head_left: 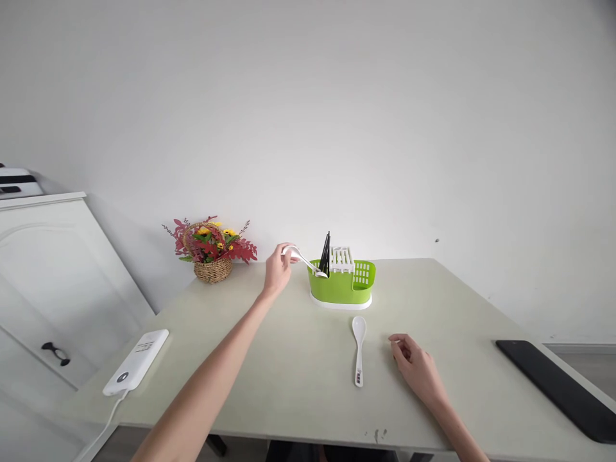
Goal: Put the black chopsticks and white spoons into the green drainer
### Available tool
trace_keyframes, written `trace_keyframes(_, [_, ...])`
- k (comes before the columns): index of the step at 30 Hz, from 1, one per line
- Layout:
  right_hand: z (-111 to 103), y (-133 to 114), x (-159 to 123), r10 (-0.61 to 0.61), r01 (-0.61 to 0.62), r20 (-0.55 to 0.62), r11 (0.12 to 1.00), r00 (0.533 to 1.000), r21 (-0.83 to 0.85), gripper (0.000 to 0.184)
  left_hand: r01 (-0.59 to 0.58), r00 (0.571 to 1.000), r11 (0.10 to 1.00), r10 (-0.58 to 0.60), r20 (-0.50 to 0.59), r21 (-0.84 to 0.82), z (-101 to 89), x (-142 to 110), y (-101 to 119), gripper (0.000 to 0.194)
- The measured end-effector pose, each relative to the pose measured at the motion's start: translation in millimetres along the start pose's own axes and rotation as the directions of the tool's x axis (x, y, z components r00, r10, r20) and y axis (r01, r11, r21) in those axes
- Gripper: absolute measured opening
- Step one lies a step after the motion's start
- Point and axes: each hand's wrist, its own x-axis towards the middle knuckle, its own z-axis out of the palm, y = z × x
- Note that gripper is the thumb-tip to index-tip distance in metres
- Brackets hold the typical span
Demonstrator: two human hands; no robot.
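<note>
A white soup spoon hangs in the air in the left hand, its bowl pinched between thumb and fingers, its handle sloping down and rightward from them. The handle's far end reaches the left compartment of a green plastic cutlery holder, just right of those fingertips; I cannot tell whether it touches the rim. Black chopsticks stand leaning in that same compartment, with a white slatted rack across the holder's middle, farther right of the pinch. A second white spoon lies bowl-away on the table, just left of the right hand, whose fingers are loosely bent, with a gap showing between them and the thumb. Left of the left fingers, a wicker basket holds red and yellow artificial flowers; nearer the person, a white power bank lies with its cable attached. Well right of the right fingers lies a long black pad.
</note>
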Motion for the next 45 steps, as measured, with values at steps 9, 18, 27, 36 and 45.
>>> trace_keyframes(9, [0.9,2.2,0.1,0.006,-0.006,0.001,1.000,1.000,-0.003,0.035,-0.071,0.946,0.997,0.054,0.318,0.041,35.7,-23.2,-37.6,0.024])
trace_keyframes(18, [-0.1,2.1,-1.4,0.010,-0.010,0.001,1.000,1.000,0.002,0.034,-0.017,0.982,0.990,-0.010,0.190,0.139,42.8,-47.6,-43.1,0.036])
trace_keyframes(27, [1.4,2.2,0.0,0.001,-0.001,-0.011,1.000,1.000,0.012,0.034,0.145,0.902,0.926,-0.269,0.337,0.349,113.1,-162.0,-10.4,0.034])
trace_keyframes(36, [-0.5,-1.5,-1.4,-0.018,0.019,-0.031,1.000,0.999,0.011,0.038,-0.099,0.690,0.823,-0.348,0.635,0.559,170.9,-159.2,59.3,0.030])
trace_keyframes(45, [-0.5,0.7,-1.3,-0.023,0.023,-0.018,1.000,1.000,0.014,0.039,0.004,0.684,0.891,-0.334,0.649,0.453,88.4,-126.1,38.3,0.024])
